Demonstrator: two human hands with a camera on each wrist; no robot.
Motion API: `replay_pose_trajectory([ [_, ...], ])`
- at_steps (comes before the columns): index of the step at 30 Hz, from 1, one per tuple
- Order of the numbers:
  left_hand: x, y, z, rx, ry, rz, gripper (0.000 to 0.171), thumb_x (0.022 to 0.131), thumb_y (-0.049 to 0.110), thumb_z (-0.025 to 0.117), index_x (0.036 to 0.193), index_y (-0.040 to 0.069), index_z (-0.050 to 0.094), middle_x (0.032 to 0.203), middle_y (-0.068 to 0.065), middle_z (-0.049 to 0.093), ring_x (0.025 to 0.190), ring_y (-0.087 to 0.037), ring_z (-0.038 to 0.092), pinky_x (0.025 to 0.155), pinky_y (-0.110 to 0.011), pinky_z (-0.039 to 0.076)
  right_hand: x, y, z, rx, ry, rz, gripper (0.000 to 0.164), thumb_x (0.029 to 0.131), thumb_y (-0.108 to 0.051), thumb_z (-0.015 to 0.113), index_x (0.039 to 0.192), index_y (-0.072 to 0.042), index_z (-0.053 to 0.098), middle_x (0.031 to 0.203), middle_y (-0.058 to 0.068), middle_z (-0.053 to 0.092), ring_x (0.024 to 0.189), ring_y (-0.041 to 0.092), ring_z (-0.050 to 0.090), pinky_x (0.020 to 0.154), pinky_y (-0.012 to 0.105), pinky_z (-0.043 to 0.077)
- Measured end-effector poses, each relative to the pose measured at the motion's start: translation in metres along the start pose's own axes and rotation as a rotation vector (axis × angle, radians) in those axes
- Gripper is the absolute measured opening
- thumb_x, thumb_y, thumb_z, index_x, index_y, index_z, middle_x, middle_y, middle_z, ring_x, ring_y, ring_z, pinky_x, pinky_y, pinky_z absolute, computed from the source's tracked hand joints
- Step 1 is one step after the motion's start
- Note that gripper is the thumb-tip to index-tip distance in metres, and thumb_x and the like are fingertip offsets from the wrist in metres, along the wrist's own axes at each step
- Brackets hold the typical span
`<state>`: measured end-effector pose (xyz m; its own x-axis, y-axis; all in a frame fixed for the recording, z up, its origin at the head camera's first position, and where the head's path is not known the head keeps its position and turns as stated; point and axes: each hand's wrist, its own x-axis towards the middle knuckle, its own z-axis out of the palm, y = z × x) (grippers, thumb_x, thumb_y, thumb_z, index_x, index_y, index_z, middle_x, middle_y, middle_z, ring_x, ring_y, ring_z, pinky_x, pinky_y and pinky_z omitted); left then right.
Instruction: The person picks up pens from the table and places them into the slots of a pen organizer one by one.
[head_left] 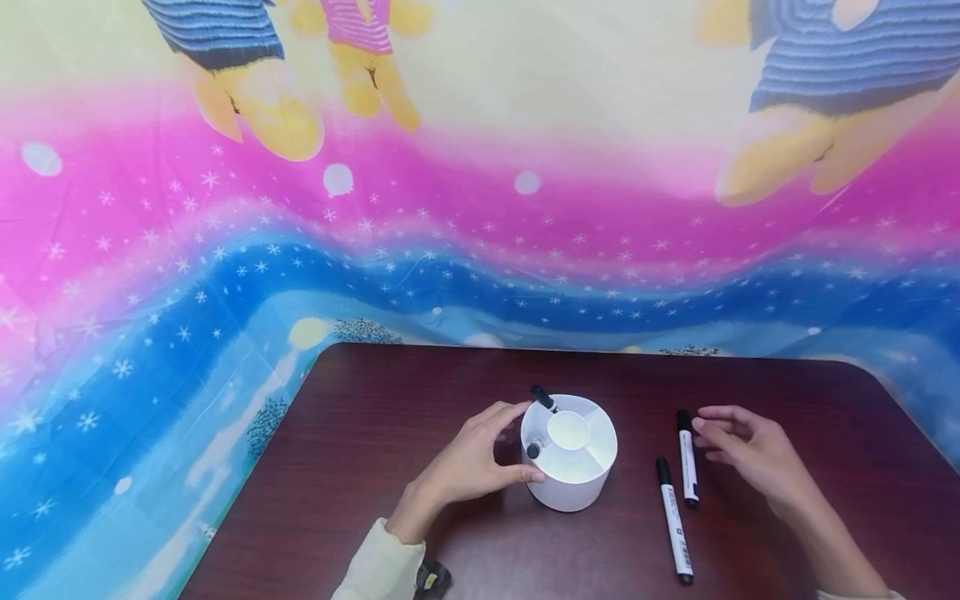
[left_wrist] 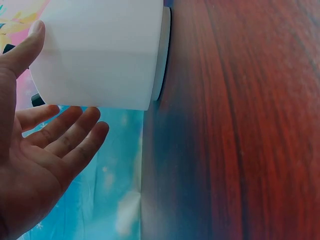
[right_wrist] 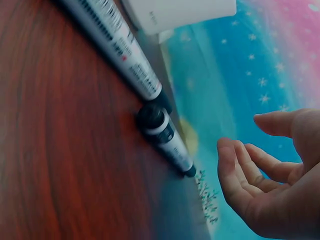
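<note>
A round white pen holder (head_left: 573,492) with a central cup and divided outer compartments stands on the table. My left hand (head_left: 468,458) holds its left side, thumb at the front and fingers at the back; in the left wrist view this hand (left_wrist: 50,160) spans its wall. Two black-capped markers, one at the back (head_left: 543,398) and one at the left (head_left: 533,450), sit inside it. To the right lie two white markers with black caps, a nearer one (head_left: 674,525) and a farther one (head_left: 688,467). Beside the farther cap hovers my right hand (head_left: 757,458), fingers loosely bent, holding nothing.
The dark red wood-grain table (head_left: 360,408) has rounded far corners. Behind it hangs a colourful printed cloth (head_left: 480,217) with bears and snowflakes. A small black object (head_left: 432,578) shows by the left sleeve (head_left: 382,562).
</note>
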<state>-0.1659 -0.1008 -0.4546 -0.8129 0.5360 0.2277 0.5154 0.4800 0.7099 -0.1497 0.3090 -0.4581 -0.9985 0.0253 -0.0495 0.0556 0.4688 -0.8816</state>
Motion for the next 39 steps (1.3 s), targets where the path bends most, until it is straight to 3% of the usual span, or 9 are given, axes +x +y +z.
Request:
replay_pose_trajectory([
  [9,0.000,0.002,-0.001,0.004,-0.004,-0.020,0.091,0.082,0.046,0.094,0.160,0.025,0.051,0.140,0.006,0.066,0.125,-0.012,0.063,0.108,-0.036,0.057,0.005,0.015,-0.007,0.010,-0.086,0.060,0.060,0.110,-0.026,0.065,0.147,0.018,0.048,0.125,0.025,0.075,0.094,0.000,0.074,0.083,0.028,0.066],
  [17,0.001,0.001,0.000,-0.009,-0.006,-0.016,0.092,0.082,0.046,0.094,0.160,0.024,0.051,0.137,0.006,0.066,0.122,-0.013,0.065,0.106,-0.033,0.058,0.012,0.024,-0.011,-0.031,-0.179,0.136,0.064,0.107,-0.024,0.069,0.150,0.018,0.046,0.127,0.023,0.073,0.095,0.006,0.074,0.084,0.032,0.066],
  [23,0.000,0.000,0.001,0.001,-0.006,-0.020,0.092,0.083,0.048,0.093,0.161,0.024,0.050,0.138,0.005,0.066,0.122,-0.013,0.065,0.107,-0.033,0.058,0.018,0.026,-0.010,-0.056,-0.181,0.180,0.071,0.104,-0.030,0.073,0.150,0.016,0.046,0.128,0.024,0.074,0.098,0.008,0.075,0.085,0.034,0.067],
  [34,0.000,0.000,0.001,0.006,-0.015,-0.037,0.093,0.083,0.048,0.093,0.161,0.026,0.049,0.141,0.006,0.065,0.125,-0.012,0.064,0.108,-0.034,0.057,0.024,0.023,-0.001,-0.139,-0.135,0.172,0.079,0.094,-0.033,0.085,0.146,0.016,0.051,0.117,0.020,0.079,0.088,0.008,0.075,0.076,0.032,0.066],
  [39,0.000,0.001,0.000,-0.006,-0.013,-0.043,0.092,0.083,0.047,0.093,0.161,0.025,0.049,0.142,0.005,0.064,0.126,-0.013,0.065,0.108,-0.034,0.058,0.026,0.021,0.004,-0.147,-0.110,0.187,0.075,0.091,-0.025,0.088,0.142,0.017,0.054,0.109,0.018,0.080,0.085,0.015,0.078,0.073,0.035,0.067],
])
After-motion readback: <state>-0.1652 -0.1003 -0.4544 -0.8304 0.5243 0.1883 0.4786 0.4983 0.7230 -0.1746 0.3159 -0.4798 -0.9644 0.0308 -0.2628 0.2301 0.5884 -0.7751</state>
